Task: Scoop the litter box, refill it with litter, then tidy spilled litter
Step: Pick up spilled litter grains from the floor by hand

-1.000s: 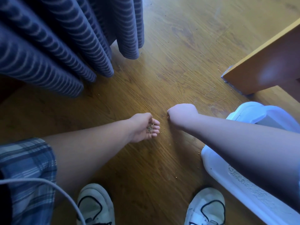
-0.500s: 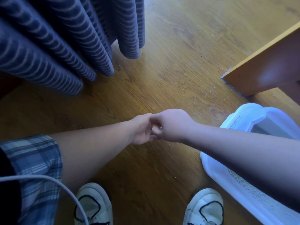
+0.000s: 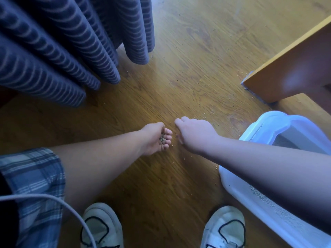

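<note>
My left hand (image 3: 152, 140) lies palm up just above the wooden floor, its fingers curled round a small heap of dark litter grains (image 3: 162, 139). My right hand (image 3: 195, 135) is beside it, back up, with bent fingers reaching down to the floor; its fingertips are hidden. Spilled litter grains (image 3: 204, 117) lie scattered over the boards around both hands. The white litter box (image 3: 279, 122) stands at the right, partly covered by my right forearm, with litter visible inside along its near wall.
A blue striped curtain (image 3: 62, 51) hangs to the floor at the upper left. A wooden furniture corner (image 3: 295, 68) juts in at the upper right. My two white shoes (image 3: 102, 226) (image 3: 225, 228) stand at the bottom, and a grey cable (image 3: 53, 199) crosses my left leg.
Half a second ago my right hand was at my left palm. It has drawn back to the right and down to the floor. My left hand still holds the grains.
</note>
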Demonstrator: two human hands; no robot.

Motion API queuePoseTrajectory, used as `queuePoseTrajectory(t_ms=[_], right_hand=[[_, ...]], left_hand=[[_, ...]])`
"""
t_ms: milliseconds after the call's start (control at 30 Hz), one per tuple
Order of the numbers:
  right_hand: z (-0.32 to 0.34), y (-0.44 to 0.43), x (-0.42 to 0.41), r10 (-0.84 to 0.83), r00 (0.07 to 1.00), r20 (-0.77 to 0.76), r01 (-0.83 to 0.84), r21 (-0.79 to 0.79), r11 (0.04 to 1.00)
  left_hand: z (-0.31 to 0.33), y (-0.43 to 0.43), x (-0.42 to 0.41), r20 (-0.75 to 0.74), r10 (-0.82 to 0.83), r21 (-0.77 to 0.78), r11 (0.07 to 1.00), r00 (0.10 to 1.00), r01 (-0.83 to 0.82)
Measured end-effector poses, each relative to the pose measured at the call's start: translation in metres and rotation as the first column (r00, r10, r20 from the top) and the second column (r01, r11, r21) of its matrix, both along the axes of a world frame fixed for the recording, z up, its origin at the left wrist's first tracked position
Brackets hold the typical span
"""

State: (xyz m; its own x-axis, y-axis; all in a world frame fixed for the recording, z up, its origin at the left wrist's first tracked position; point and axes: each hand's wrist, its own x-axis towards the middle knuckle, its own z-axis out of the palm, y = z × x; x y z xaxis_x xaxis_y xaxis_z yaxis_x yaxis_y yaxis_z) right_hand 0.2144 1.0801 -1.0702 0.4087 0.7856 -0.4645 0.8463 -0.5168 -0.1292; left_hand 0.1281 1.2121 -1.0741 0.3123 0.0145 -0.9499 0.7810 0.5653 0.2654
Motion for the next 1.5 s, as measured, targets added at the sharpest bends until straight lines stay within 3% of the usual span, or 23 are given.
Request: queuePoseTrajectory(t_ms=[200, 433, 633, 767, 833, 933, 1033, 1100, 1200, 1333, 1500], right_hand=[[-0.016, 0.0, 0.009, -0.097, 0.995, 0.037, 0.1, -0.075, 0.992], [-0.015, 0.008, 0.01, 0.066, 0.997, 0.034, -0.057, -0.222, 0.973], [-0.018, 0.007, 0.01, 0.074, 0.997, 0.017, -0.069, -0.214, 0.974], [-0.019, -0.002, 0.012, 0.066, 0.998, -0.019, -0.068, -0.153, 0.986], [-0.011, -0.007, 0.012, 0.009, 0.999, -0.05, -0.011, -0.049, 0.999], [0.013, -0.01, 0.001, -0.017, 0.975, -0.219, 0.047, 0.131, 0.99], [0.034, -0.014, -0.016, 0.055, 0.938, -0.341, 0.002, 0.164, 0.986], [0.029, -0.019, -0.011, -0.033, 0.957, -0.288, 0.081, 0.158, 0.984], [0.007, -0.023, 0.02, -0.215, 0.972, -0.09, 0.217, 0.014, 0.976], [-0.012, -0.017, 0.055, -0.192, 0.975, 0.115, 0.208, -0.143, 0.968], [-0.019, -0.005, 0.058, -0.104, 0.987, 0.12, 0.129, -0.231, 0.964]], left_hand=[[-0.002, -0.003, -0.001, -0.01, -0.02, -0.021, 1.0, 1.0, 0.02], [-0.002, -0.003, -0.001, -0.009, -0.019, -0.024, 1.0, 1.0, 0.019], [-0.004, -0.001, -0.005, -0.021, -0.045, -0.029, 0.999, 0.999, 0.044], [-0.005, 0.001, -0.009, -0.024, -0.07, -0.035, 0.997, 0.997, 0.069], [-0.004, 0.002, -0.01, -0.012, -0.078, -0.055, 0.996, 0.997, 0.077], [-0.002, -0.001, -0.01, 0.05, -0.077, -0.095, 0.992, 0.996, 0.082], [-0.004, -0.008, -0.012, 0.111, -0.059, -0.185, 0.979, 0.992, 0.079], [-0.004, -0.014, -0.012, 0.091, -0.101, -0.211, 0.97, 0.991, 0.119], [-0.005, -0.018, -0.009, 0.035, -0.157, -0.162, 0.974, 0.987, 0.161], [-0.008, -0.019, -0.008, 0.024, -0.141, -0.12, 0.983, 0.99, 0.143], [-0.011, -0.009, -0.008, 0.011, -0.135, -0.118, 0.984, 0.991, 0.135]])
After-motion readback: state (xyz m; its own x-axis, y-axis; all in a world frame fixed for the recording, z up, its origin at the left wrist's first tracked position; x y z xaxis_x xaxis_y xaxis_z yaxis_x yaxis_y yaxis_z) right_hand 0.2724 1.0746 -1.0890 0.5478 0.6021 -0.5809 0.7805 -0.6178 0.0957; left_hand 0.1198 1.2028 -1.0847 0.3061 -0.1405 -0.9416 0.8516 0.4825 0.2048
